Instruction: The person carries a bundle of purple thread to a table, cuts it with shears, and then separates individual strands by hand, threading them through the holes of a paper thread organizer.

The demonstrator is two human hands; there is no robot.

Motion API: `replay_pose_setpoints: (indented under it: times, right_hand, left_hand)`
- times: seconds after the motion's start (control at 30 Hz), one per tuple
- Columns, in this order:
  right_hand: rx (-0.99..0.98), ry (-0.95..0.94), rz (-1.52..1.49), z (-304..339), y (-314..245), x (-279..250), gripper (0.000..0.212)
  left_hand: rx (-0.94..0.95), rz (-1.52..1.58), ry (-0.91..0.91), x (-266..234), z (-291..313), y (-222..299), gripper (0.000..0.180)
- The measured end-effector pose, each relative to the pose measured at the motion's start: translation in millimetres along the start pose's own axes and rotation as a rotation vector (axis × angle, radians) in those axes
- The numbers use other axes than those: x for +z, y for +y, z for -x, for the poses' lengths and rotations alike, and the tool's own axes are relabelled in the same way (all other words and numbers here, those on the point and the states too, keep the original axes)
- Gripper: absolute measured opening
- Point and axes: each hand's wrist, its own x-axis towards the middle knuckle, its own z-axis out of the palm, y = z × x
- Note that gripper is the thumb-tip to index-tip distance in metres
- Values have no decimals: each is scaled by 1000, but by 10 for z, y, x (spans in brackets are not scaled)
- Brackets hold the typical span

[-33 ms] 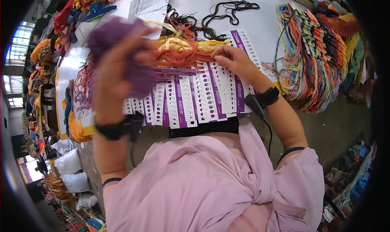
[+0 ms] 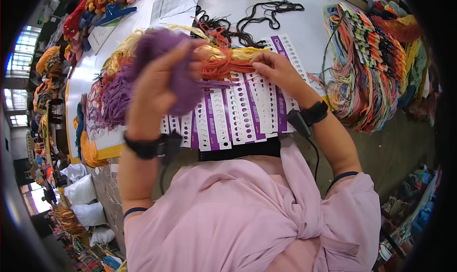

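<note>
My left hand (image 2: 154,86), raised and slightly blurred, is closed round a thick hank of purple yarn (image 2: 164,53). More purple yarn (image 2: 116,103) lies loose on the table to its left. My right hand (image 2: 283,74) has thumb and fingertips pinched together at the right end of the orange-red threads (image 2: 223,69); whatever sits in the pinch is too small to make out. Under both hands spread several white and purple cards (image 2: 243,112) with rows of punched holes. Purple strands stretch across them from the hank towards my right hand. Yellow threads (image 2: 238,54) lie just beyond the orange-red ones.
Black thread (image 2: 271,8) lies loosely coiled on the far side of the white table (image 2: 304,27). At right hangs a big multicoloured bundle of threads (image 2: 364,86). Papers (image 2: 173,8), a blue plastic piece (image 2: 114,11) and coloured hanks (image 2: 78,24) occupy the far left.
My left hand has shifted right with the purple hank, uncovering loose purple and yellow yarn at the left. My right hand has barely moved.
</note>
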Motion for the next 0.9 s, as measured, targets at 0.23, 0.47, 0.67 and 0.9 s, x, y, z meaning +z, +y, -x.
replay_pose_setpoints:
  times: [0.23, 0.47, 0.67, 0.9]
  right_hand:
    - [175, -68, -292, -3, -304, 648, 13]
    - [218, -82, -447, 35, -135, 671, 8]
    - [230, -68, -557, 73, -117, 690, 10]
    - [206, -67, -451, 84, -144, 721, 13]
  left_hand:
    - [-75, 355, -135, -314, -489, -859, 40]
    - [-37, 343, 19, -203, -399, -919, 33]
    - [-3, 309, -59, -276, -370, -998, 32]
    - [-24, 309, 2, -273, -349, -978, 34]
